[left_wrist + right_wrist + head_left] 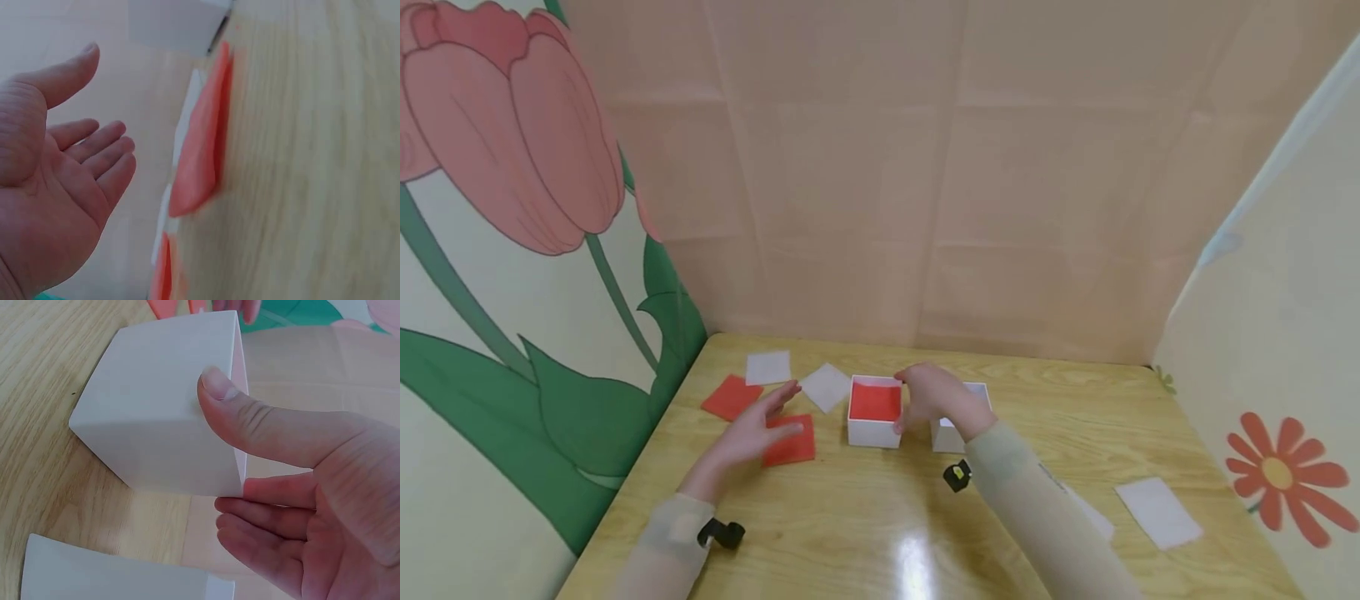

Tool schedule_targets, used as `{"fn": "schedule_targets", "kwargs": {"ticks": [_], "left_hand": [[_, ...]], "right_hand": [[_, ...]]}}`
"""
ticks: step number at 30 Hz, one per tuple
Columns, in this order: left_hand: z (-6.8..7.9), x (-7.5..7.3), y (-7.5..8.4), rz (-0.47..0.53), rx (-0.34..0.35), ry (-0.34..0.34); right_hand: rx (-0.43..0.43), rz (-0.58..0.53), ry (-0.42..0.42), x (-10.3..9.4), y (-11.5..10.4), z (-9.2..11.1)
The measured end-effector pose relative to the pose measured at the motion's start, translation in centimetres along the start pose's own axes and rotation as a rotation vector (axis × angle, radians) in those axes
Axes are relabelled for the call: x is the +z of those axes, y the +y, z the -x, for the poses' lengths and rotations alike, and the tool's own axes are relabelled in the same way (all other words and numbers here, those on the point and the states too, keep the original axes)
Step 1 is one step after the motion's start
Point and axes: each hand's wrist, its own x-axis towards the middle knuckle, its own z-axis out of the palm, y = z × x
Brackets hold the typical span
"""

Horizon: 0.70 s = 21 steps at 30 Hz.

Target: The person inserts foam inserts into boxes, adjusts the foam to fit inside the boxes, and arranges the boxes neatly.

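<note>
A white open-topped box point(874, 434) stands on the table with a flat red square point(876, 402) inside it. My right hand point(934, 393) spans the box's right side and grips it, thumb point(240, 409) at the front face near the rim, fingers round behind. Just right of it, a second white box point(949, 437) is partly hidden by that hand. My left hand point(747, 435) hovers over a red square sheet point(796, 450), fingers spread and palm bare. In the left wrist view that sheet point(199, 150) looks slightly bent up from the table.
Another red sheet point(730, 397) and two white square sheets point(768, 367) point(825, 388) lie at the back left. On the right lie a white sheet point(1159, 512) and a second one point(1093, 514) partly under my right forearm. Upright printed panels border the wooden table point(842, 525).
</note>
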Motion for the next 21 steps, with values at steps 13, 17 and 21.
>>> {"fn": "schedule_targets", "kwargs": {"ticks": [13,17,21], "left_hand": [[2.0,-1.0,-1.7,-0.078,-0.018,-0.009],[1.9,-0.9,-2.1,-0.174,-0.016,0.002],[1.8,-0.7,-2.2,-0.304,-0.014,0.005]], "right_hand": [[-0.051,-0.136,-0.007,0.8,1.1,-0.1],[-0.053,-0.155,-0.005,0.9,1.4,-0.1],[-0.048,-0.17,-0.001,0.9,1.4,-0.1]]}}
